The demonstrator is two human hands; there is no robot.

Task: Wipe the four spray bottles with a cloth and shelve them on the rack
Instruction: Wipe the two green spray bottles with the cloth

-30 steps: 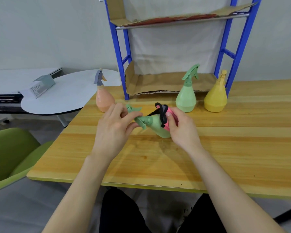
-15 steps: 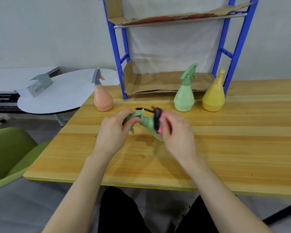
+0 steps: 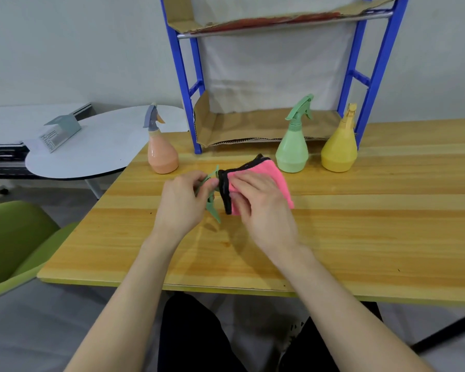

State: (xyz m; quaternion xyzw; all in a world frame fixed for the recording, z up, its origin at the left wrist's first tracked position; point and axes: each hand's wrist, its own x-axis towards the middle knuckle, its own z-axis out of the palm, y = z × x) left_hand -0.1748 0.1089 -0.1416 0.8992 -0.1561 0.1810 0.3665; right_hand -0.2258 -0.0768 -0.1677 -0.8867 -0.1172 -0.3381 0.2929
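**Wiping a green spray bottle at the centre of the work table**

The wooden table (image 3: 360, 237) runs from its near edge, just above the person's lap, back to the blue rack (image 3: 373, 76), which stands on the table's far side against the wall. The table's left edge slants away beside a green chair (image 3: 14, 237); beyond it lies a white round table (image 3: 91, 151), carrying a small grey box (image 3: 61, 131). Bare wood lies open to the right of the hands and in a broad band between the hands and the near edge. The rack's lower shelf, lined with cardboard (image 3: 253, 127), holds no bottle.

The left hand (image 3: 180, 208) is closed round the trigger head of the green spray bottle being wiped (image 3: 212, 205), which lies tilted on its side between the two hands. The right hand (image 3: 263, 208) presses a pink cloth (image 3: 269, 173) with a black border over the bottle's body, hiding it; the fingers are curled onto the cloth. The two hands sit close together, nearly touching at the bottle's neck.

Three bottles stand upright behind the hands: a peach bottle (image 3: 161, 154) to the left of the rack's front left post, a second green bottle (image 3: 293, 149) and a yellow bottle (image 3: 338, 149) just in front of the lower shelf, near each other.
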